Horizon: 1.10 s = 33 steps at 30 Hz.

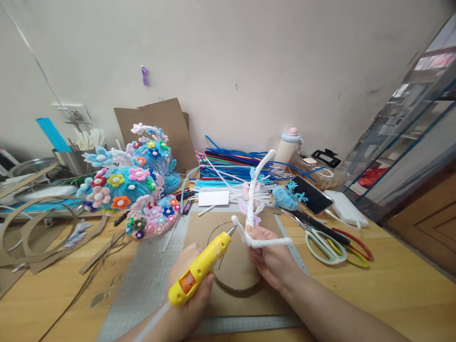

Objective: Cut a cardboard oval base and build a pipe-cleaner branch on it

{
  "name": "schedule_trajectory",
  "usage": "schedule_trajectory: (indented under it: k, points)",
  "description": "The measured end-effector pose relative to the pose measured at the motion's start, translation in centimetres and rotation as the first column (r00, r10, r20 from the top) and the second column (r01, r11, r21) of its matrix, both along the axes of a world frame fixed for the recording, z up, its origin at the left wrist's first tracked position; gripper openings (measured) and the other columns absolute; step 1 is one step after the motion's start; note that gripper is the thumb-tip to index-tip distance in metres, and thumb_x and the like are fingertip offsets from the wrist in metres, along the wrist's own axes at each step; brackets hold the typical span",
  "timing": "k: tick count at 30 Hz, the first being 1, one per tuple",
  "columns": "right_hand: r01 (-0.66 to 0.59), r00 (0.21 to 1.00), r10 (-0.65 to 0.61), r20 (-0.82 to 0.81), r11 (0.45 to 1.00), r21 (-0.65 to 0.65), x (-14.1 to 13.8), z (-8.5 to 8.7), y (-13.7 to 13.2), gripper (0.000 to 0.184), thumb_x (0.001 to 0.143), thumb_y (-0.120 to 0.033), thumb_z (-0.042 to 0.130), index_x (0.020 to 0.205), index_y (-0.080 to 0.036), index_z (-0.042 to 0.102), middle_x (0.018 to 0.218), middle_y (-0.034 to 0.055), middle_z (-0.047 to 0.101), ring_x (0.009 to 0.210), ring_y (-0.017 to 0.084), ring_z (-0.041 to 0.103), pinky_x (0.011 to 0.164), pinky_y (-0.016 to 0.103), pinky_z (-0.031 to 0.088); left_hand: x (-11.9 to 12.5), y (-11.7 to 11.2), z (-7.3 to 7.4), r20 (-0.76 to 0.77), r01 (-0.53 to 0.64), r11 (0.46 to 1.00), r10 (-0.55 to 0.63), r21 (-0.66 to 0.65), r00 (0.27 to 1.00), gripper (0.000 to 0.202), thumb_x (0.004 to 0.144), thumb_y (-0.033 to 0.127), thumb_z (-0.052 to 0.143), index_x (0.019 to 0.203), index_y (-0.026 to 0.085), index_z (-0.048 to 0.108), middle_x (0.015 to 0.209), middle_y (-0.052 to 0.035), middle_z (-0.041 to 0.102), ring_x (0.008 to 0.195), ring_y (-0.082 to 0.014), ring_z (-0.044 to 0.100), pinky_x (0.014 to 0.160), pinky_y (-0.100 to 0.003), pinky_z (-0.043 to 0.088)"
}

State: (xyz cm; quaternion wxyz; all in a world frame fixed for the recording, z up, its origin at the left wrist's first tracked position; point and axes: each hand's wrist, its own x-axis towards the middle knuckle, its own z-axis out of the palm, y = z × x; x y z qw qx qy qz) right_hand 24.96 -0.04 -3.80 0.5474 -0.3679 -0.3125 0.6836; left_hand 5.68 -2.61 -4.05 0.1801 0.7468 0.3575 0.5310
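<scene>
My left hand (188, 285) is closed round a yellow hot glue gun (201, 268), its metal nozzle pointing up to the right. In my right hand (272, 259) is a white pipe-cleaner stem (250, 199), pinched near its base where white legs spread out. Purple, pink and blue flowers (251, 209) sit along the stem. The nozzle is close to one of the white legs; I cannot tell whether they touch. Below both hands lies a piece of cardboard (199, 237) with a round shape on it, on a grey cutting mat (142, 280).
Flower-covered blue decorations (124, 185) stand at the left, beside cardboard rings (32, 232). Bundled pipe cleaners (228, 164) lie along the wall. To the right are scissors (326, 247), pliers (359, 254), a phone (313, 194), a power bank (347, 208) and a bottle (288, 147).
</scene>
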Motion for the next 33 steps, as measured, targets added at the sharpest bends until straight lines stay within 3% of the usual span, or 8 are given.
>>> schedule_trajectory:
  k: [3, 11, 26, 33]
  points:
    - [-0.005, 1.0, 0.005, -0.004, 1.0, -0.001, 0.0, 0.0, 0.0, 0.036, 0.071, -0.042, 0.072, 0.06, -0.017, 0.049, 0.046, -0.0087, 0.033, 0.04, 0.003, 0.015, 0.04, 0.022, 0.007, -0.2, 0.2, 0.0, -0.075, 0.071, 0.997, -0.068, 0.04, 0.995, 0.018, 0.088, 0.031, 0.042, 0.074, 0.023, 0.047, 0.064, -0.0012, 0.05, 0.057, -0.0177, 0.048, 0.052, -0.033, 0.037]
    - [0.004, 1.0, -0.004, -0.003, 1.0, 0.005, -0.1, 0.2, 0.0, 0.037, 0.07, -0.042, 0.072, 0.059, -0.017, 0.049, 0.045, -0.0082, 0.034, 0.04, 0.003, 0.016, 0.04, 0.023, 0.007, -0.1, 0.0, 0.9, -0.179, 0.023, 0.998, -0.011, 0.064, 0.984, 0.022, 0.088, 0.032, 0.041, 0.068, 0.023, 0.043, 0.061, 0.0003, 0.047, 0.056, -0.0175, 0.048, 0.052, -0.032, 0.037]
    - [-0.009, 1.0, 0.009, -0.03, 1.0, 0.012, 0.1, 0.3, 0.0, 0.038, 0.071, -0.041, 0.072, 0.057, -0.017, 0.046, 0.046, -0.0082, 0.033, 0.04, 0.003, 0.015, 0.041, 0.023, 0.007, 0.1, 0.0, 0.5, -0.189, 0.031, 0.996, -0.015, 0.081, 0.982, 0.026, 0.09, 0.035, 0.04, 0.068, 0.022, 0.039, 0.059, 0.0019, 0.043, 0.054, -0.0155, 0.045, 0.051, -0.03, 0.032]
    - [-0.021, 0.999, 0.021, -0.044, 1.0, 0.007, 0.2, 0.4, 0.2, 0.038, 0.072, -0.041, 0.071, 0.058, -0.017, 0.045, 0.046, -0.0089, 0.033, 0.039, 0.003, 0.015, 0.04, 0.022, 0.007, -0.1, 0.2, 0.5, -0.215, 0.097, 0.994, -0.083, 0.054, 0.973, 0.02, 0.091, 0.034, 0.038, 0.079, 0.022, 0.049, 0.068, -0.0023, 0.054, 0.062, -0.0188, 0.051, 0.059, -0.034, 0.039]
